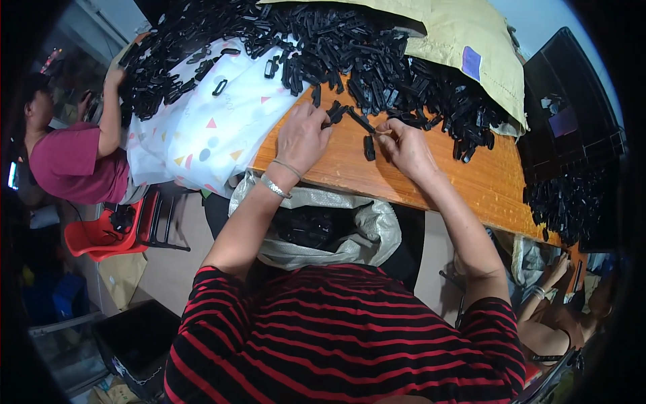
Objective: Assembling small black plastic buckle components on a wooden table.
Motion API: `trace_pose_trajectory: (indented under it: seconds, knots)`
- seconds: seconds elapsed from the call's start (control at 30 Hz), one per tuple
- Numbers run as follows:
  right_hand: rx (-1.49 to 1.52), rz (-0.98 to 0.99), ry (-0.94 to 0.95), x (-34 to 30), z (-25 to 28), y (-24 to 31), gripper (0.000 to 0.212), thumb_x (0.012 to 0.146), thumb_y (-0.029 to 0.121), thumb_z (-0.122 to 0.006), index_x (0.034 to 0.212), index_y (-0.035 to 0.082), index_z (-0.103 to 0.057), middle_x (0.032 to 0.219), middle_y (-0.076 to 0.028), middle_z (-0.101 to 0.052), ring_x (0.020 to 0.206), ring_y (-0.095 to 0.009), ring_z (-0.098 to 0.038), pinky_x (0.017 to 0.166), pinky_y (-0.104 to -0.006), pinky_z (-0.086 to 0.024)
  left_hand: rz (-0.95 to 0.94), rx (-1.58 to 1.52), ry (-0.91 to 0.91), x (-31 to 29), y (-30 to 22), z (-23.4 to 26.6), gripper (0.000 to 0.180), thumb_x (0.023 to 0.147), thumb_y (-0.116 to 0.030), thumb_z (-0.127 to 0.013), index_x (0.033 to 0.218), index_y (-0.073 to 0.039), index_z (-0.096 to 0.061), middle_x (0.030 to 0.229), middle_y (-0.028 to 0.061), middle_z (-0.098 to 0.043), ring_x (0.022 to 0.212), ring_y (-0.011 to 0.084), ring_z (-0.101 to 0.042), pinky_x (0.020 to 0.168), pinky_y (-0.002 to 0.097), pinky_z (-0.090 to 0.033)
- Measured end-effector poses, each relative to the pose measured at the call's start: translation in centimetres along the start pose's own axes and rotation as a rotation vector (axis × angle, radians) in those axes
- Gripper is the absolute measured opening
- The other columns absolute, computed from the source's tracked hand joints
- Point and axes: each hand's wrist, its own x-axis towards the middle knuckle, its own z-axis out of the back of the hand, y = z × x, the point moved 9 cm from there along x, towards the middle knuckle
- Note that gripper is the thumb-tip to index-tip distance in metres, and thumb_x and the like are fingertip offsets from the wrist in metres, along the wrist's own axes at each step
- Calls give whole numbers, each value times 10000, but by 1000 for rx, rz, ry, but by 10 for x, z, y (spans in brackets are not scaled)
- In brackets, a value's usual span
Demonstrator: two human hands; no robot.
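Fingers of both hands, left hand and right hand, pinch small black plastic clips near the tabletop's front edge. Much remains: a big heap of clips covers the far side. Some already lie in the sack below.

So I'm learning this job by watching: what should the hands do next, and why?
Probably drop the finished piece into the sack below the table edge. Both the left hand and right hand pinch one black piece between them, and the sack already holds black parts.

A white patterned cloth drapes over the wooden table's left edge. A tan sack covers its far right corner. A red plastic chair stands beside the left edge.
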Motion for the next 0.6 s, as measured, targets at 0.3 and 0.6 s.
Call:
trace_pose_trajectory:
  seconds: [0.3,0.6]
  knots:
    - [-334,444,138,-8,-13,37,250,700,-3,-648,936,81,-643,940,-113,-561,757,-316,-606,614,-382,-499,-40,120,-50,4,-14,-4,151,702,-118,-720,793,-61,-612,871,77,-529,868,269,-519,691,362,-462]
    - [-229,196,42,-9,-26,40,199,718,102,-713,880,49,-611,926,-120,-531,767,-332,-596,641,-417,-491,-212,112,-101,-10,-27,3,156,688,-33,-678,743,-41,-533,853,88,-551,842,289,-523,680,377,-457]
